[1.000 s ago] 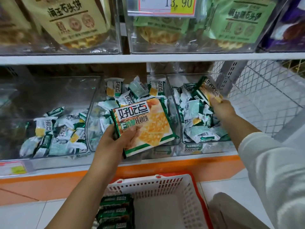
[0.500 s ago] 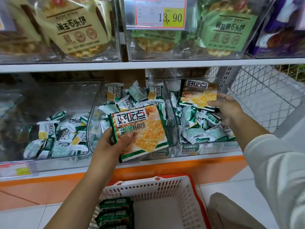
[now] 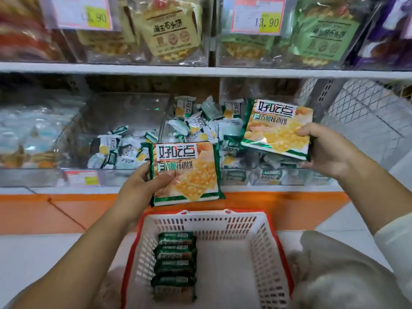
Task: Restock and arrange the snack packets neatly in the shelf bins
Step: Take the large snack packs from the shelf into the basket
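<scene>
Right grip (image 3: 323, 150) clamps one cracker pack (image 3: 277, 128) flat above the right-hand bin (image 3: 289, 177), nearer than my left grip (image 3: 142, 186), clamped on its own pack (image 3: 185, 172).

- My left hand (image 3: 142, 186) covers the left edge of its packet (image 3: 185, 172); only the thumb shows on the front.
- Right hand (image 3: 327, 150) hides the right edge of the second packet (image 3: 277, 128); fingers behind it unseen.
- That packet blocks most of the right bin (image 3: 289, 177); I cannot tell what lies under it.
- Far-left bin (image 3: 29, 139): contents blurred, unreadable.
- Lower price tag (image 3: 82, 178): too smeared to read.
- Upper-left tag (image 3: 82, 13): cut by the top edge, first digits washed out.
- Basket (image 3: 267, 253): near rim cut off by the bottom edge; print on its dark packs (image 3: 176, 262) too small to read.
- Purple pack (image 3: 388, 34), top right, cropped.
</scene>
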